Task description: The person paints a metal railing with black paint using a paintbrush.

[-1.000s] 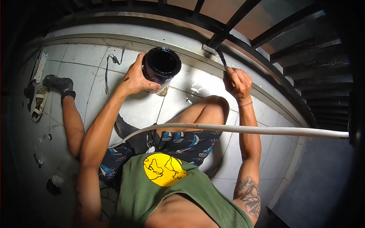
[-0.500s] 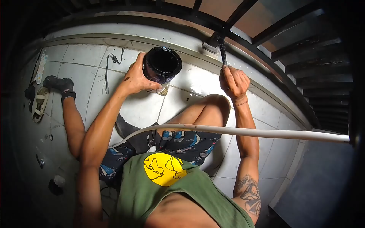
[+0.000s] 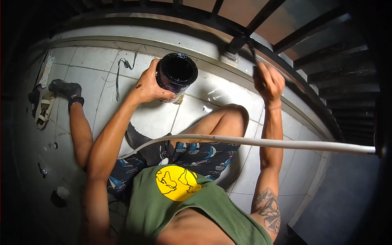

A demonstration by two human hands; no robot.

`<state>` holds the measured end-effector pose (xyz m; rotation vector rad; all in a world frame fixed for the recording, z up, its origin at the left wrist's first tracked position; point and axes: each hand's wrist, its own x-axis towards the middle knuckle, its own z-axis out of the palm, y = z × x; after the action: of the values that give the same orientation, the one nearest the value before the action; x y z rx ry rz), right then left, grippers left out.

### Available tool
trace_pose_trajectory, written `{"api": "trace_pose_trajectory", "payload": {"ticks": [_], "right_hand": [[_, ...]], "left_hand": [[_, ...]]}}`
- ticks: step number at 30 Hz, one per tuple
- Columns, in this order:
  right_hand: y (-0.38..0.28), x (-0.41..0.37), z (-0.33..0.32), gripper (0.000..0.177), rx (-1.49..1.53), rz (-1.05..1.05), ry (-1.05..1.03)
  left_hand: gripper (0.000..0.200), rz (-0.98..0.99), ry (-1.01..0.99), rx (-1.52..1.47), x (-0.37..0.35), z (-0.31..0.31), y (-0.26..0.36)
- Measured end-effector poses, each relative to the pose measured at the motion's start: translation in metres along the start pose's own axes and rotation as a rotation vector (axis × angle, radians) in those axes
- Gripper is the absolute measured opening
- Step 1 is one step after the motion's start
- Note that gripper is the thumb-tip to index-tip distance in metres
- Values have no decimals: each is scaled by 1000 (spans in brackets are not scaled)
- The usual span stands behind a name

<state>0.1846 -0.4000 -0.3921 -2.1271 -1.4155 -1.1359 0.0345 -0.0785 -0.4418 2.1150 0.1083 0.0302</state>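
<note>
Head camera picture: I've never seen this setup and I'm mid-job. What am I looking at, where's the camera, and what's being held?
There is no machine here: a person works with two bare hands. The single camera sits on their head, looking down over their chest and legs. They sit on a tiled floor. The left hand grips a black can. The right hand holds a thin dark tool, blurred, up at the black railing. A white pipe crosses above the lap; a sandal lies far left.
</note>
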Motion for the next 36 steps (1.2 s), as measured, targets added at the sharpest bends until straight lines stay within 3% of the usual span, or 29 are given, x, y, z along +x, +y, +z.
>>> {"api": "trace_pose_trajectory", "payload": {"ticks": [4,6,10,14,16,18,19,22,23,25,26,28,32,34,36], "right_hand": [[-11,-3,-14,23,-40,-6,151],[-14,-13,-13,21,-39,142,262],[-28,-23,2,16,291,798,661],[-17,18,-1,12,472,1086,853],[2,27,3,14,425,1101,842],[23,31,14,23,41,1115,679],[31,34,21,31,59,1185,636],[35,55,7,31,-24,1231,269],[34,58,6,31,-26,1233,265],[31,64,5,30,-168,1028,235],[32,67,4,30,-167,1024,242],[33,68,1,30,-338,811,96],[40,75,-21,29,-484,687,-54],[44,81,-30,25,-371,617,-18],[39,87,-36,23,-403,561,-131]], "left_hand": [[101,-6,-14,-5,0,2,-5],[101,-8,-19,5,-1,3,-6],[100,-6,-17,3,-1,3,2],[99,-4,-47,12,1,4,3],[99,4,-44,6,1,5,7],[99,30,-56,-27,0,6,7],[99,45,-52,-62,1,6,7],[98,38,-44,-53,0,5,7],[98,35,-47,-55,-1,6,6],[99,54,-36,-66,-1,5,2],[99,60,-31,-63,0,3,3],[100,39,-32,-49,-5,1,1],[100,58,-3,-51,-12,-7,-4],[99,54,1,-78,-13,-11,-7],[98,56,6,-95,-14,-12,-9]]}}
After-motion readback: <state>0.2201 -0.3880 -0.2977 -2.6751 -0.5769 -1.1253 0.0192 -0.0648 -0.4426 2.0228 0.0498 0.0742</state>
